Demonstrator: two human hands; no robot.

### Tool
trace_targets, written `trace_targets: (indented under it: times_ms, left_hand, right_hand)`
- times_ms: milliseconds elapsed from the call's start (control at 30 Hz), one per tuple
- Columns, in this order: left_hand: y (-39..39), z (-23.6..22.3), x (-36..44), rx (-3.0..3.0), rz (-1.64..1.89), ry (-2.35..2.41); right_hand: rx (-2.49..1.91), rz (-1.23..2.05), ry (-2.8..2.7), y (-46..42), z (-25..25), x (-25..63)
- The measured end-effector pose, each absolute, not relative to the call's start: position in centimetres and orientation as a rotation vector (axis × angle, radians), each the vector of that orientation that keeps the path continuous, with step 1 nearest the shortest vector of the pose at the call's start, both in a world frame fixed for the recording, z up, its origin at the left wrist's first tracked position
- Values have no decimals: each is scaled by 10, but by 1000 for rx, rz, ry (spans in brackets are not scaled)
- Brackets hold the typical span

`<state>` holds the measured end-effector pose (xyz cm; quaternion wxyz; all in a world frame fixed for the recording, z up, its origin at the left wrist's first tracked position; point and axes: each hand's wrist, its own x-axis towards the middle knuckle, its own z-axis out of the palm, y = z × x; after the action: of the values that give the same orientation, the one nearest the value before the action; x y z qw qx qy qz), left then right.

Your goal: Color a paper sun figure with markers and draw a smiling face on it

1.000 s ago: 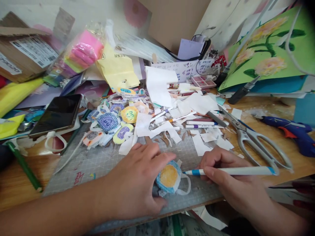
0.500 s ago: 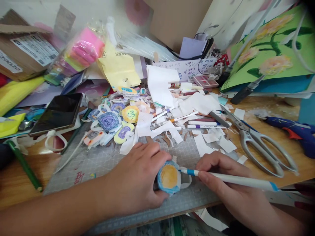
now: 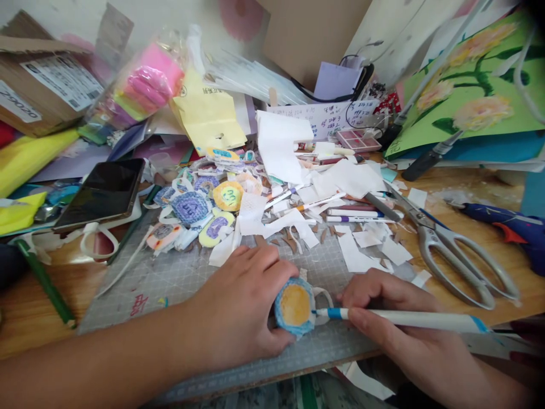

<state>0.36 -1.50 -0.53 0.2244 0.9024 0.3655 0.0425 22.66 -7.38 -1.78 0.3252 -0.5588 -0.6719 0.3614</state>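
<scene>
A round paper cutout point(image 3: 294, 305) with an orange centre and a blue rim lies on the grey cutting mat point(image 3: 179, 278). My left hand point(image 3: 238, 309) presses on it from the left, fingers curled round its edge. My right hand point(image 3: 398, 335) grips a white pen with blue bands point(image 3: 404, 318), held almost level. Its tip touches the cutout's right rim.
Behind the hands lie several coloured cutouts point(image 3: 196, 207), white paper scraps point(image 3: 353, 250) and pens point(image 3: 349, 216). Large scissors point(image 3: 451, 250) and a blue glue gun point(image 3: 506, 224) are on the right. A phone point(image 3: 102, 193), a green pencil point(image 3: 45, 284) and a cardboard box point(image 3: 38, 85) are on the left.
The pen tip has closed in from the right and dropped to the cutout's right rim. My left hand and the cutout shifted slightly.
</scene>
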Motion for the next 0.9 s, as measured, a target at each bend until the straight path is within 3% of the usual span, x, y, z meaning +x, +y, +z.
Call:
trace_targets:
  times_ms: [900]
  left_hand:
    - [-15, -3, 4, 2476, 99, 1007]
  right_hand:
    - [-1484, 962, -1813, -74, -11, 223]
